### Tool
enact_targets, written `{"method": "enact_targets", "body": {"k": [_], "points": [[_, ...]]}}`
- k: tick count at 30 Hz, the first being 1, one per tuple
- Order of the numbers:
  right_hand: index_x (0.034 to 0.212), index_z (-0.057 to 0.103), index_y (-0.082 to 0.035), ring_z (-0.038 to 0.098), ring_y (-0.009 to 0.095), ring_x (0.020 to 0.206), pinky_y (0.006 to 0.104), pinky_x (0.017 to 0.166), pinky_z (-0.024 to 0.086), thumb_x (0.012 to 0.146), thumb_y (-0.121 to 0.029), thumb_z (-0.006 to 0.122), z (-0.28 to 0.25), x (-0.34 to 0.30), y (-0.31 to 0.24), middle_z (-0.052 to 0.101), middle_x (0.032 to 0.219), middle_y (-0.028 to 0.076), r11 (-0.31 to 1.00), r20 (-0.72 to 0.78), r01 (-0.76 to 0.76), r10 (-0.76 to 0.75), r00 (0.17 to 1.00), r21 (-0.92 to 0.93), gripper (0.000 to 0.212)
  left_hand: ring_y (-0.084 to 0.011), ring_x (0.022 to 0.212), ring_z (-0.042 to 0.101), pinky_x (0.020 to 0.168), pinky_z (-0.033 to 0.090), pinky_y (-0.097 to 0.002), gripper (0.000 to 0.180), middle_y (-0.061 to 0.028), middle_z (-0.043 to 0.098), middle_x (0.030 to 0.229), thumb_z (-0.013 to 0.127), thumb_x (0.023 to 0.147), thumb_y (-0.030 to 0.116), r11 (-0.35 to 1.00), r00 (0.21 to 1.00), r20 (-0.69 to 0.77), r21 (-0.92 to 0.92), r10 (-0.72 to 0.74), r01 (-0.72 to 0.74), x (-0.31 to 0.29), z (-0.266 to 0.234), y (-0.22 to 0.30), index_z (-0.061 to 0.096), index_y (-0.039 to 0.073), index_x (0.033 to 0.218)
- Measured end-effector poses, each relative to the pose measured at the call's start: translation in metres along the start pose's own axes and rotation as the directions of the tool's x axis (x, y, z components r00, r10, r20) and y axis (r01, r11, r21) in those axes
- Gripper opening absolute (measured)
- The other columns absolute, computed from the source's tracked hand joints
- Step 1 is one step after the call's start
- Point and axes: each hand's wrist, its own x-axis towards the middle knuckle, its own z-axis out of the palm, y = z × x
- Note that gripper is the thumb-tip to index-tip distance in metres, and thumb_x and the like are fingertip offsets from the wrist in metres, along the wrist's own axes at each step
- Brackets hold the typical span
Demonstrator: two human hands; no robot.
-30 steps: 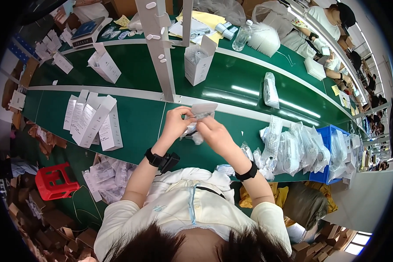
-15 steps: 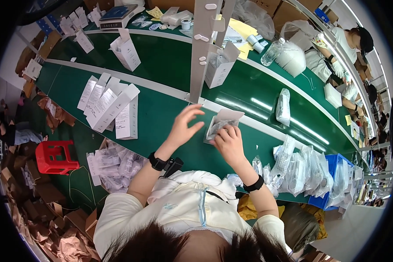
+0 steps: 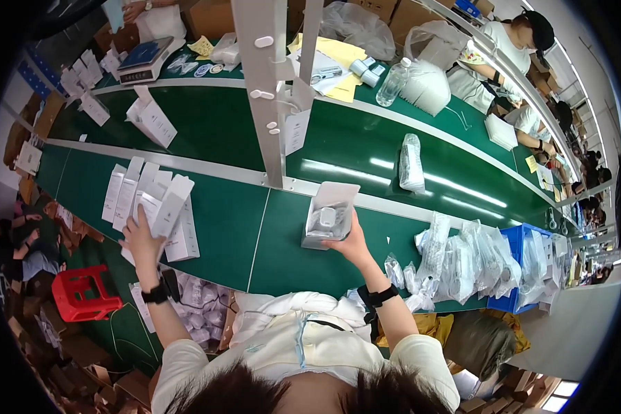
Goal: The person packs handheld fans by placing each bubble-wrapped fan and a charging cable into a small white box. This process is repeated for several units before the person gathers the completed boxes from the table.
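Near the middle of the green table stands a white carton (image 3: pixel 317 239) with its top flap raised. Inside it lies a plastic-wrapped item (image 3: pixel 327 219) with a pale rounded block on top; what it is I cannot make out. My right hand (image 3: pixel 352 243) grips the carton's right side, thumb across the near face. To the left, my left hand (image 3: pixel 143 245) reaches over a row of upright white cartons (image 3: pixel 170 207) with raised flaps. Its fingers are spread and touch one of them at the near side.
Plastic-wrapped packs (image 3: pixel 462 265) pile up at the right beside a blue bin (image 3: pixel 514 298). A metal post (image 3: pixel 267 103) rises behind the carton. Farther back are a wrapped pack (image 3: pixel 412 164), a bottle (image 3: pixel 393 83) and a scale (image 3: pixel 147 61). A red stool (image 3: pixel 83 293) stands lower left.
My left hand has swung left to the row of cartons. My right hand has come out of the open carton and now holds its side. The whole view has shifted.
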Motion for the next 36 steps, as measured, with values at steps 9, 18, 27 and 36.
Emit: {"method": "enact_targets", "body": {"k": [9, 18, 27, 36], "points": [[0.133, 0.018, -0.006, 0.037, 0.023, 0.118, 0.0362, 0.095, 0.035, 0.055, -0.004, 0.077, -0.066, 0.153, 0.008, 0.035, 0.128, 0.011, 0.988, -0.334, 0.093, -0.047, 0.941, 0.125, 0.099, -0.0365, 0.107, 0.032, 0.080, 0.034, -0.0530, 0.106, -0.0187, 0.031, 0.118, 0.079, 0.053, 0.034, 0.820, 0.747, 0.346, -0.314, 0.568, -0.478, -0.125, 0.006, 0.160, 0.017, 0.013, 0.137], [0.137, 0.014, -0.010, 0.025, 0.032, 0.126, 0.0441, 0.097, 0.032, 0.064, -0.023, 0.072, -0.146, 0.198, 0.058, 0.034, 0.131, 0.019, 0.530, -0.135, 0.050, -0.304, 0.943, -0.847, 0.094, -0.0336, 0.107, 0.036, 0.084, 0.033, -0.0484, 0.097, -0.0178, 0.037, 0.118, 0.075, 0.061, 0.038, 0.725, 0.563, 0.463, -0.513, 0.684, -0.459, -0.080, 0.039, 0.217, 0.020, 0.011, 0.136], [0.138, 0.011, -0.013, 0.043, 0.038, 0.110, 0.0428, 0.087, 0.042, 0.064, -0.017, 0.068, -0.165, 0.195, 0.090, 0.037, 0.125, 0.028, 0.595, -0.359, -0.571, 0.446, 0.820, -0.566, 0.093, -0.0310, 0.123, 0.027, 0.094, 0.034, -0.0385, 0.080, -0.0158, 0.040, 0.124, 0.071, 0.068, 0.019, 0.509, 0.230, 0.516, -0.856, 0.825, 0.094, -0.050, 0.068, 0.234, 0.025, 0.010, 0.133], [0.137, 0.011, -0.015, 0.046, 0.028, 0.109, 0.0374, 0.087, 0.044, 0.070, 0.005, 0.054, -0.131, 0.078, -0.044, 0.039, 0.124, 0.015, 0.728, -0.471, 0.235, 0.134, 0.872, 0.643, 0.083, -0.0349, 0.116, 0.035, 0.092, 0.036, -0.0403, 0.078, -0.0160, 0.031, 0.129, 0.073, 0.060, 0.010, 0.126, 0.562, -0.128, -0.911, 0.817, -0.392, -0.071, -0.006, 0.263, 0.032, 0.010, 0.127]]}}
